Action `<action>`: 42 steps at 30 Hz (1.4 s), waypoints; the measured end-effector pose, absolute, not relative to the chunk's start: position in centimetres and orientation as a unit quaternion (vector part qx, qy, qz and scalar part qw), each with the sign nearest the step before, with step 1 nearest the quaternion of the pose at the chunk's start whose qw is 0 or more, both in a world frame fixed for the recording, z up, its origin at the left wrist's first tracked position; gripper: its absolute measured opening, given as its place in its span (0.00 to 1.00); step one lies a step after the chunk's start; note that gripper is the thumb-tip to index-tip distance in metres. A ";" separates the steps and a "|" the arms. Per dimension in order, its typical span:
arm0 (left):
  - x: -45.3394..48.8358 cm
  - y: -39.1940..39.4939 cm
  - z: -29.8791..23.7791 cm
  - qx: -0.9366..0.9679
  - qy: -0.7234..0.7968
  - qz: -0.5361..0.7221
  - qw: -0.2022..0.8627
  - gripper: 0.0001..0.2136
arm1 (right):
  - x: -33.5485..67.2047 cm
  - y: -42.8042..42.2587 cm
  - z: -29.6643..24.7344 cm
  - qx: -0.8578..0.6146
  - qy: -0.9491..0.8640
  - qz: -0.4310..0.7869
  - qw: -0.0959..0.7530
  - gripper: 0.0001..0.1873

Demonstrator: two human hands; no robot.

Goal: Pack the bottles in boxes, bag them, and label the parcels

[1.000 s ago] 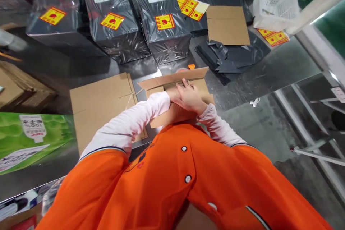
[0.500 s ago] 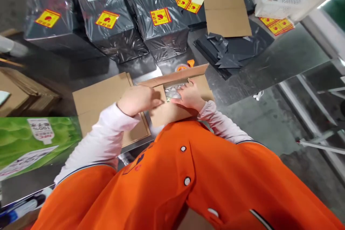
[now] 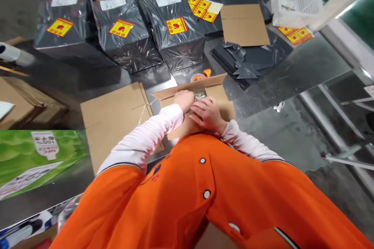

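Observation:
An open cardboard box (image 3: pixel 226 109) stands at the table's near edge against my orange shirt, its flaps spread. Clear plastic wrapping (image 3: pixel 200 96) shows in a small patch inside. My left hand (image 3: pixel 184 101) reaches down into the box from the left, with its fingertips hidden. Beside it, my right hand (image 3: pixel 208 114) lies over the contents with its fingers apart and slightly bent. The two hands almost touch. What lies under them is covered.
Flat cardboard sheets (image 3: pixel 117 114) lie left of the box, a white string on them. Behind it is an orange tape dispenser (image 3: pixel 201 76). Several black-wrapped parcels (image 3: pixel 175 39) line the back. Black plastic sheeting (image 3: pixel 248 62) and a white basket (image 3: pixel 296 2) are at the right.
My left hand has moved right, from the box's left flap into the box beside my right hand. My right hand has shifted slightly and now covers more of the wrapping. A white string shows on the sheets.

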State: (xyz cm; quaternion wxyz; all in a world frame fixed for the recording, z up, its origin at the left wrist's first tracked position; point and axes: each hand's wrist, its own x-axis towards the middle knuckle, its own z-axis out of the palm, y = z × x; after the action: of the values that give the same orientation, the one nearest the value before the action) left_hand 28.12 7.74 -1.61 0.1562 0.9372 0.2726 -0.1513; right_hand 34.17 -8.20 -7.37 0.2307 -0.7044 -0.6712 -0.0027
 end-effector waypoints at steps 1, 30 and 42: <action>28.8 7.7 -2.0 0.937 0.274 -0.161 0.145 0.20 | 33.5 -8.6 -7.5 -0.720 -0.658 0.001 0.221 0.23; 20.9 6.4 -4.0 0.959 0.231 -0.130 0.098 0.50 | 35.5 -5.0 -7.2 -0.770 -0.609 0.092 0.166 0.29; 15.2 4.5 -4.5 0.952 0.266 -0.093 0.120 0.46 | 37.5 -3.2 -6.5 -0.732 -0.672 0.092 0.064 0.34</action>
State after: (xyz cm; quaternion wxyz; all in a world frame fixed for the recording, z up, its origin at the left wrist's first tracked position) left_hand 15.17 4.49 -4.45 0.1197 0.9518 0.2664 -0.0933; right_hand 37.49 -3.24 -6.50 0.0635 -0.7322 -0.6719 0.0921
